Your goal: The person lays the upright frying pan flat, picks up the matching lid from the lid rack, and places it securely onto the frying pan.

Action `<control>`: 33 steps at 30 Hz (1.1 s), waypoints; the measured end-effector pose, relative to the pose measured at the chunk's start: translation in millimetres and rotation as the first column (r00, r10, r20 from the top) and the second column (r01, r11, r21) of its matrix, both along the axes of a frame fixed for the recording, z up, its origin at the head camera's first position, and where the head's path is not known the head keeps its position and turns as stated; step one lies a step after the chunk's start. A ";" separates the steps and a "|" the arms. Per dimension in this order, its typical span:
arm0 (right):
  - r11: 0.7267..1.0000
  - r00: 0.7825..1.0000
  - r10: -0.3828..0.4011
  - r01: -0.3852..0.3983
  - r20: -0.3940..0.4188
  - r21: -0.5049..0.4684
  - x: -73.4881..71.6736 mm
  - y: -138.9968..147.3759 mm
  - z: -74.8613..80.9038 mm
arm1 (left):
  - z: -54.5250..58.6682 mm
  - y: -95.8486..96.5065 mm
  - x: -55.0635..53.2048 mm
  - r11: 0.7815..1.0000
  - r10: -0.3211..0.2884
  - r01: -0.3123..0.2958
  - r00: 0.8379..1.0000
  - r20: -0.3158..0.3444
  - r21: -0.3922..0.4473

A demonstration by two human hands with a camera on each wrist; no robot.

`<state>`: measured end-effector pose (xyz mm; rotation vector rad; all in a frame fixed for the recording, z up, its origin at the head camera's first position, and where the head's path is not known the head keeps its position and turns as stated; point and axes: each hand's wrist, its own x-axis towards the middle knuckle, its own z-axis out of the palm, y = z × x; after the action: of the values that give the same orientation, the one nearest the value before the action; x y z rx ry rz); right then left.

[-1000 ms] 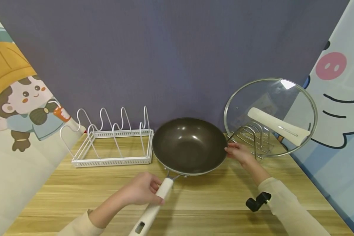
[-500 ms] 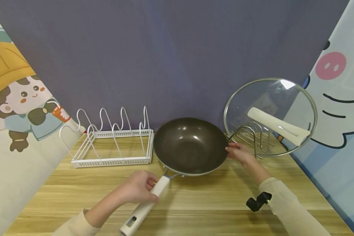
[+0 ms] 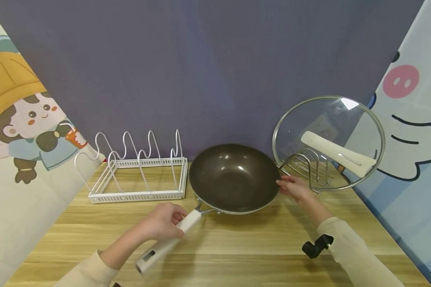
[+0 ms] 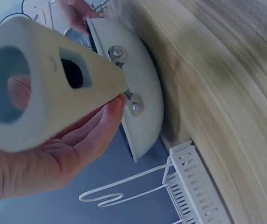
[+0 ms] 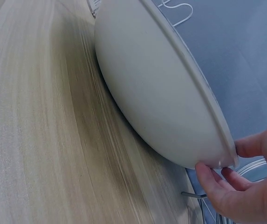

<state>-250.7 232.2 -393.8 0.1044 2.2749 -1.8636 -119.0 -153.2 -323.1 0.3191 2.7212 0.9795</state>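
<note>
My left hand (image 3: 159, 222) is curled round the handle (image 3: 191, 220) and my right hand (image 3: 296, 189) pinches the right edge of the pan (image 3: 235, 179), which appears to rest on the tabletop (image 3: 244, 247) between the white rack (image 3: 136, 196) and the wire stand (image 3: 310, 171) with the glass lid (image 3: 339, 153). I'd steer any turn of the pan with both hands at 1 even pace, clear of the rack just beside it.

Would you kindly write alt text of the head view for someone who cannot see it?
A person's left hand holds a dark-lined pan by its pale handle while the right hand pinches its rim, wooden tabletop below. A white wire rack is at left; at right, a glass lid stands tilted in a metal holder.
</note>
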 end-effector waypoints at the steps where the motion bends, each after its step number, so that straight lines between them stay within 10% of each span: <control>1: 1.000 1.000 0.002 -0.002 0.000 0.002 0.8 0.4 0.4 | 0.3 -0.8 -0.6 1.000 -0.011 0.011 1.000 -0.007 0.001; 12: 0.999 1.000 0.015 -0.015 0.017 -0.030 1.8 6.0 0.0 | 3.6 -4.0 -4.6 0.999 0.034 -0.034 0.999 -0.018 -0.040; 22: 1.000 1.000 0.025 -0.025 0.008 -0.012 4.7 10.8 -1.1 | -2.0 -10.1 -6.6 0.991 0.052 -0.073 0.983 -0.177 -0.112; 33: 0.999 1.000 0.019 -0.019 0.005 -0.045 7.3 12.2 -1.8 | -18.6 -28.1 -11.6 0.998 -0.052 0.040 0.954 -0.295 -0.048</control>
<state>-243.4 244.4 -395.6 0.0815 2.2209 -1.9012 -130.7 -181.3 -341.7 0.5615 2.9804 0.9272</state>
